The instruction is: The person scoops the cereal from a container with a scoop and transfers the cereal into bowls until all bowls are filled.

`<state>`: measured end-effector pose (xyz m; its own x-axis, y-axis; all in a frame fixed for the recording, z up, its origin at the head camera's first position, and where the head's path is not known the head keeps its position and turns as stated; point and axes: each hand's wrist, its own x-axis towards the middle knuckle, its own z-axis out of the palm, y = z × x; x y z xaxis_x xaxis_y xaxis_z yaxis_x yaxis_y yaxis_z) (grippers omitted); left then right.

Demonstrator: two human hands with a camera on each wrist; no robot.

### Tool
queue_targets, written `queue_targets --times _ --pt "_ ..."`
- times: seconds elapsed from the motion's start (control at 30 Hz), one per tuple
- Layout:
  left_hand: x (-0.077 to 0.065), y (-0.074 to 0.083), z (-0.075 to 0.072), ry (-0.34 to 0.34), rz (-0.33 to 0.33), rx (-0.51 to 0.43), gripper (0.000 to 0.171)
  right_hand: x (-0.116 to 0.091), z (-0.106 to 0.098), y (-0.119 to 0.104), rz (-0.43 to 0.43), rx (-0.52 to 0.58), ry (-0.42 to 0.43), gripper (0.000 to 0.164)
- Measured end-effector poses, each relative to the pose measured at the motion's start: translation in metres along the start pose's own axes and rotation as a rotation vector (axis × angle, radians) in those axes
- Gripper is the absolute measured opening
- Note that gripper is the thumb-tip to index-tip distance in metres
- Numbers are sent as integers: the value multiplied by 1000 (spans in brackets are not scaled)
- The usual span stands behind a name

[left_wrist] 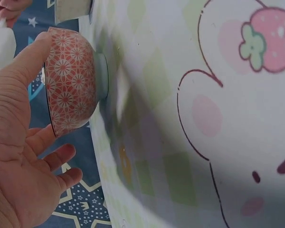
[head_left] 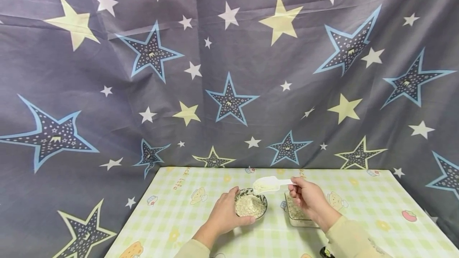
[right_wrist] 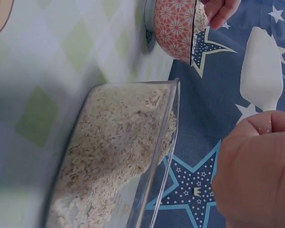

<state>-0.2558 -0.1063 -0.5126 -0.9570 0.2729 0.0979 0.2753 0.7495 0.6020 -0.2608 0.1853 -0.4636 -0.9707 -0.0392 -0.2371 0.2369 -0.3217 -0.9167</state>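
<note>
A small bowl (left_wrist: 72, 85) with a red floral outside stands on the table, heaped with oat flakes (head_left: 249, 206). My left hand (head_left: 225, 213) grips it at the rim from the left, thumb on the near side and fingers on the far side. My right hand (head_left: 311, 200) pinches the handle of a white scoop (head_left: 269, 184). The scoop is raised, its blade pointing left and overlapping the bowl's far rim in the head view; some pale flakes show in it. Below my right hand stands a clear rectangular container (head_left: 302, 223), partly hidden, with more oats (right_wrist: 109, 128) inside.
The table wears a green-and-white checked cloth (head_left: 186, 226) with cartoon prints. A dark curtain (head_left: 229, 59) with stars hangs right behind its far edge. A small dark object (head_left: 326, 252) shows by my right sleeve.
</note>
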Motion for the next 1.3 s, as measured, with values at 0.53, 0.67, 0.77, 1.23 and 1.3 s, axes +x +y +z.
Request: queue_targets --times 0.53,0.67,0.77,1.23,1.3 --pt "0 0 1 10 1 -4 122 -2 18 -3 -105 -179 93 26" --pt "0 -1 1 10 2 -11 121 -2 24 -1 -148 -239 120 25" --pt "0 -1 2 13 11 -10 119 -2 30 2 -171 -275 136 26" --pt "-1 0 1 30 30 -3 118 -16 62 16 -377 -516 83 28" --pt "-1 0 1 27 26 -1 118 -17 63 18 -469 -611 67 23"
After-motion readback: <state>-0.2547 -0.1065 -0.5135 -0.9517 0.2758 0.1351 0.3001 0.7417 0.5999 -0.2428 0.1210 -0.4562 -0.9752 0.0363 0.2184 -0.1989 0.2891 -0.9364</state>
